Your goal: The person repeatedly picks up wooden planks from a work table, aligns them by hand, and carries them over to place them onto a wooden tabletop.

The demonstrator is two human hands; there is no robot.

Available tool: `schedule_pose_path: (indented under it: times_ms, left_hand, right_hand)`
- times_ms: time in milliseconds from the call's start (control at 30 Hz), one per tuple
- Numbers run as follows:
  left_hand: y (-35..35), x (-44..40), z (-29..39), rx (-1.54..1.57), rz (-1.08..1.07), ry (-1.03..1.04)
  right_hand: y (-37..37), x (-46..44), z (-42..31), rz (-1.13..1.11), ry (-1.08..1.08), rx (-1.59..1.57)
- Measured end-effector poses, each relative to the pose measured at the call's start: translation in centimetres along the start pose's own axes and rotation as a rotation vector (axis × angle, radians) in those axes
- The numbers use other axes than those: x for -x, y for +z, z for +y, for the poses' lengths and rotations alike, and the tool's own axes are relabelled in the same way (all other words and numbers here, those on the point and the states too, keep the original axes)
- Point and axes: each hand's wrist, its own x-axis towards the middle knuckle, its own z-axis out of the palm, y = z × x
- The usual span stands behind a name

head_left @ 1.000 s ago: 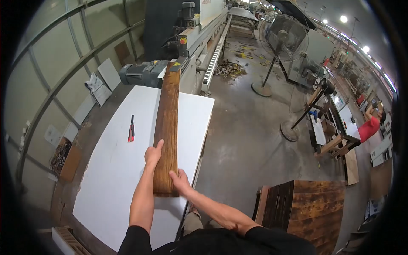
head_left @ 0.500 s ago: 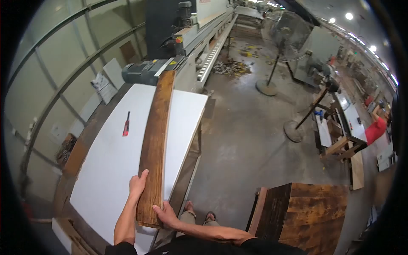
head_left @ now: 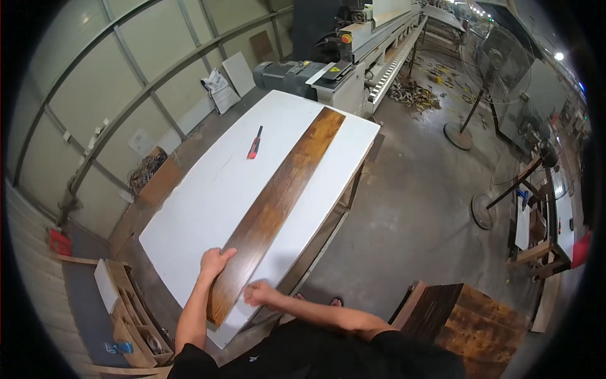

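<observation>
A long dark-brown wooden plank (head_left: pixel 278 202) lies flat along the white tabletop (head_left: pixel 202 215), its grain side up. At the near end, my left hand (head_left: pixel 216 263) grips the plank's left edge, thumb on top and the other fingers hidden beyond the edge. My right hand (head_left: pixel 261 294) is just off the plank's right edge, over the white top. Its fingers are loosely curled and slightly blurred, with nothing visible in them. A red-and-black handled tool (head_left: pixel 255 144), possibly a knife, rests on the tabletop left of the plank's far half.
A stack of brown planks (head_left: pixel 483 325) stands at the lower right. Beyond the table is a long machine with a grey motor (head_left: pixel 290 76). Pedestal fans (head_left: pixel 483 211) stand on the floor to the right. A wooden rack (head_left: pixel 136 322) sits at the lower left.
The plank was raised and tilted in both hands; now it lies flat on the white top. My right hand has come off its edge, while the left stays on. The view has turned left.
</observation>
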Motion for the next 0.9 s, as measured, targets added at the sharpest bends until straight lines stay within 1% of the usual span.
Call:
schedule_pose_path:
  times_ms: [33,67,133,200,233,267,300,333,367,400,433,467,500,533,567,600,667,700,733,800,900]
  left_hand:
    - [-0.4,0.3,-0.1,-0.102,0.163,0.077]
    - [-1.5,0.7,0.3,-0.138,0.195,0.075]
    - [-3.5,1.5,1.5,-0.204,0.257,0.061]
    - [-3.0,1.9,0.7,-0.182,0.362,0.131]
    - [-2.5,2.0,0.4,-0.151,0.353,0.157]
    - [-1.8,2.2,0.1,-0.119,0.344,0.168]
    - [-0.8,2.3,-0.4,-0.113,0.358,0.203]
    - [-0.1,2.2,-0.9,-0.111,0.373,0.232]
    - [0.6,2.4,-1.3,-0.075,0.337,0.199]
    - [0.7,2.8,-1.1,-0.054,0.34,0.178]
    - [0.9,3.2,-1.1,-0.035,0.346,0.156]
    - [1.8,3.1,-1.3,-0.046,0.305,0.118]
    - [2.9,3.6,-1.6,-0.054,0.263,0.084]
    - [5.5,4.2,-2.5,-0.008,0.418,0.165]
    - [5.5,5.5,-1.7,-0.065,0.272,0.126]
    - [5.2,7.2,-1.4,-0.102,0.293,0.212]
    - [8.1,9.6,-1.5,-0.258,0.45,0.264]
    - [9.2,10.4,-1.6,-0.226,0.463,0.236]
    - [9.5,11.1,-1.8,-0.191,0.473,0.217]
    - [9.4,12.0,-2.4,-0.169,0.415,0.218]
    - [10.0,12.4,-2.5,-0.169,0.4,0.217]
  right_hand:
    - [-1.5,-1.2,0.1,-0.029,-0.079,0.018]
    - [-2.9,-1.9,0.1,-0.058,-0.154,0.035]
    - [-3.0,0.4,-3.6,0.269,-0.259,0.217]
    - [-5.4,0.0,-4.5,0.436,-0.418,0.403]
    - [-7.0,-0.6,-4.3,0.496,-0.56,0.538]
    - [-7.3,-0.6,-5.4,0.662,-0.547,0.689]
    - [-6.3,0.9,-8.3,0.703,-0.499,0.73]
    - [-6.9,0.4,-9.3,0.756,-0.621,0.913]
    - [-6.8,0.5,-10.8,0.737,-0.676,0.923]
    - [-7.8,-0.4,-11.6,0.736,-0.852,1.11]
    - [-8.4,-1.5,-12.3,0.725,-0.913,1.275]
    - [-8.8,-2.4,-13.3,0.697,-0.947,1.387]
    - [-8.2,-2.4,-14.5,0.676,-0.89,1.541]
    - [-7.4,-2.3,-15.7,0.655,-0.839,1.698]
    - [-7.1,-2.3,-16.1,0.597,-0.804,1.811]
    - [-6.8,-2.4,-16.2,0.542,-0.775,1.924]
    - [-6.7,-2.3,-15.5,0.328,-0.747,2.125]
    - [-6.9,-2.4,-14.7,0.253,-0.679,2.226]
    - [-7.4,-2.7,-13.8,0.218,-0.665,2.225]
    - [-9.1,-3.1,-12.4,0.16,-0.613,2.231]
    - [-9.5,-3.9,-11.4,0.162,-0.597,2.277]
